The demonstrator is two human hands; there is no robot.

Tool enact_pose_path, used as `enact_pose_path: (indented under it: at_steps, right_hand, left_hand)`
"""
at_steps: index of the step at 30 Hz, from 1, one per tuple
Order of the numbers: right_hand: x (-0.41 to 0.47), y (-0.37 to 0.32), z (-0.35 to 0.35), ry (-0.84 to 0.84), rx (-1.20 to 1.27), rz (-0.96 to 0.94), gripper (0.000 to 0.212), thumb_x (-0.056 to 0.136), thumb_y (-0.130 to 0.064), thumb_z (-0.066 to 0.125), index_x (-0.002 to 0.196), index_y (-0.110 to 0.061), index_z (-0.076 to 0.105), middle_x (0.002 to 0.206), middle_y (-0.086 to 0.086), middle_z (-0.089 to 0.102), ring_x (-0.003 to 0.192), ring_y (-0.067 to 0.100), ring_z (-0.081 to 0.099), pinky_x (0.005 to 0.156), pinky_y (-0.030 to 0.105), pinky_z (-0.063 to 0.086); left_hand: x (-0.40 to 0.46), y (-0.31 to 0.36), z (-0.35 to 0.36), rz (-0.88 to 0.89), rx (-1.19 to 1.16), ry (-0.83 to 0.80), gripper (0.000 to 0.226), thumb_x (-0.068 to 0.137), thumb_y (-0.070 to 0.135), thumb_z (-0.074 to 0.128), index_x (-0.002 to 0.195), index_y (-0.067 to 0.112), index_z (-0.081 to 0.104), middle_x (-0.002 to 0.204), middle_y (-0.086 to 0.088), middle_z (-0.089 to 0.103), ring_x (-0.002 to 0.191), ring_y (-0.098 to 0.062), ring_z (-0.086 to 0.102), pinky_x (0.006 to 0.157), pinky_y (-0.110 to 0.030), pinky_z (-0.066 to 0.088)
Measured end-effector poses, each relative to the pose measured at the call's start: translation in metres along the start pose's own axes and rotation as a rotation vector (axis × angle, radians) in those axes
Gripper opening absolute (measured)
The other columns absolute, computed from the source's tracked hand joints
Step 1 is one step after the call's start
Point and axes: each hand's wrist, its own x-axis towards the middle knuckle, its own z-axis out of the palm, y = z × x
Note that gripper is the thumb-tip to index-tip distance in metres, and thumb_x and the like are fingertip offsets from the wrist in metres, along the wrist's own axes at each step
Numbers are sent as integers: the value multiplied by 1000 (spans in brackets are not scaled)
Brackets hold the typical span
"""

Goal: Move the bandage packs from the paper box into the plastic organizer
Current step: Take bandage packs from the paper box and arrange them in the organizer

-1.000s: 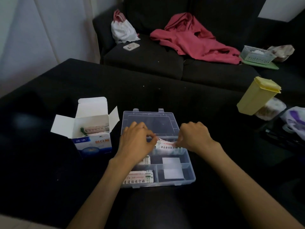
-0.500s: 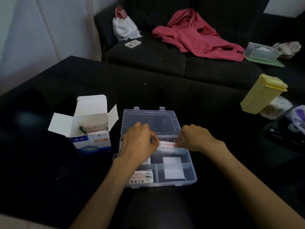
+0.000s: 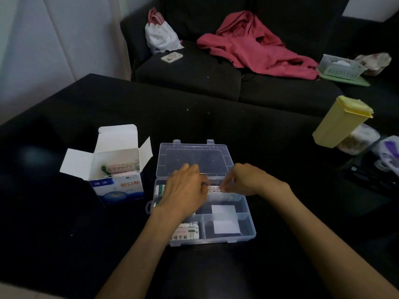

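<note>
Both hands (image 3: 216,186) apparently pinch bandage pack (image 3: 214,189); box (image 3: 117,186) reads 创口贴.

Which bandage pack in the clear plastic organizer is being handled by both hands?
The white bandage pack in the organizer's far row: the left hand and right hand pinch its ends. The pack in the near-left compartment lies untouched.

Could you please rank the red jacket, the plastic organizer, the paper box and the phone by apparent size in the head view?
1. red jacket
2. plastic organizer, nearer, so unsure against the jacket
3. paper box
4. phone
</note>
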Motion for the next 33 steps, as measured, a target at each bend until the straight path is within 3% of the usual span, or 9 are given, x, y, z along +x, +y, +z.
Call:
enact_pose_path:
  at_steps: [5,8,13,17,22,25,29,33]
  right_hand:
    - [-3,6,-23,125,149,176,17,85,-28,66,97,-17,67,99,1,66,91,16,61,82,32,51]
    - [-15,-5,-22,122,-41,271,19,86,-26,65,100,-14,60,90,2,59,89,19,59,83,33,51]
    - [-21,-26,3,125,-463,207,32,90,-25,56,119,-13,52,118,7,55,116,25,46,100,37,35]
    - [-16,-30,3,37,-315,242,31,93,-26,51,122,-15,49,127,9,50,125,28,37,106,41,27]
    - [-10,-8,-3,-19,0,266,14,91,-26,55,94,-16,47,114,8,57,112,25,51,105,42,37]
    - [-8,3,-1,25,33,262,12,90,-25,57,87,-14,54,99,4,62,98,22,60,99,41,44]
    - [-8,8,5,212,-106,214,17,90,-29,57,98,-17,66,94,1,67,81,17,62,87,38,51]
    - [-9,6,6,108,-162,207,24,91,-31,56,110,-19,64,108,2,65,91,17,60,91,37,48]
  left_hand:
    - [0,-2,0,-37,-11,-6,23,96,31,49,108,27,68,107,4,53,96,-10,41,86,-26,39]
    - [1,-2,-1,-48,-12,-5,24,96,31,48,108,26,68,108,3,54,101,-13,45,89,-28,40]
    - [2,1,0,-99,7,20,23,95,33,51,107,24,69,105,4,53,96,-11,42,89,-28,40]
    - [1,3,-2,-120,21,31,23,95,31,52,109,26,69,107,3,55,104,-14,45,90,-29,40]
    - [-1,3,-4,-80,44,-24,28,98,29,45,116,31,67,110,1,53,106,-17,46,93,-31,39]
    - [0,4,-4,-69,70,-45,31,99,29,41,120,29,64,111,-1,52,108,-18,45,95,-32,37]
    - [0,6,-3,-72,104,-58,32,100,29,38,118,22,64,112,-3,51,109,-19,44,94,-33,37]
    - [0,5,-4,-74,106,-68,32,100,29,38,120,23,63,111,-2,50,109,-18,43,96,-34,36]
